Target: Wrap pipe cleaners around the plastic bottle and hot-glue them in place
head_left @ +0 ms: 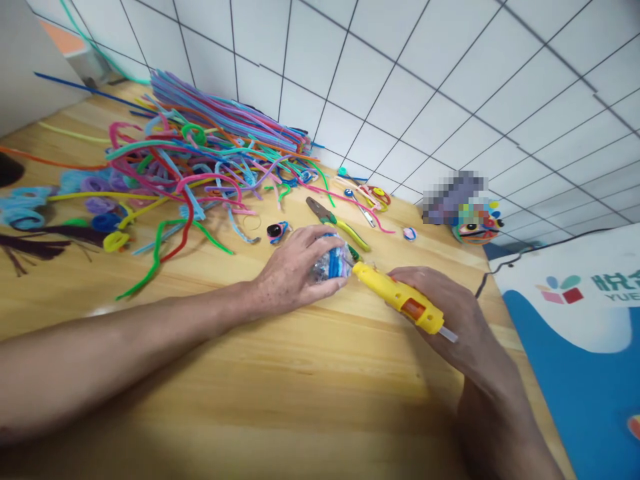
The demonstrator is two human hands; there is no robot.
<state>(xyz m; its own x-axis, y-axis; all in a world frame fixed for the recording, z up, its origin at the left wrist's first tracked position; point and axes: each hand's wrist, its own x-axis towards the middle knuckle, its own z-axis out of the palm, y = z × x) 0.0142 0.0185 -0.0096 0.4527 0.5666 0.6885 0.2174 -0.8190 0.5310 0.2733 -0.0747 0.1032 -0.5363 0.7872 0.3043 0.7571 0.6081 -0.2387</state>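
My left hand (295,270) is closed around a small clear jar-like piece (327,260) with blue, white and lilac bands on it. It lies on its side, its banded end turned to the right. My right hand (440,300) grips a yellow hot glue gun (395,293), a clear glue stick poking out of its back end. The gun's nozzle points left and is at or very near the banded end; I cannot tell whether they touch. Just behind my left hand lie pliers (335,223) with green and yellow handles. A small piece with a black shiny bead (275,231) sits beside my left fingers.
A tangled heap of coloured pipe cleaners (185,173) covers the back left, with a straight bundle (225,113) against the tiled wall (380,80). At the back right stands a colourful decorated ball (477,223). A dark cable (530,250) runs along the right edge, by a blue-white board (565,347).
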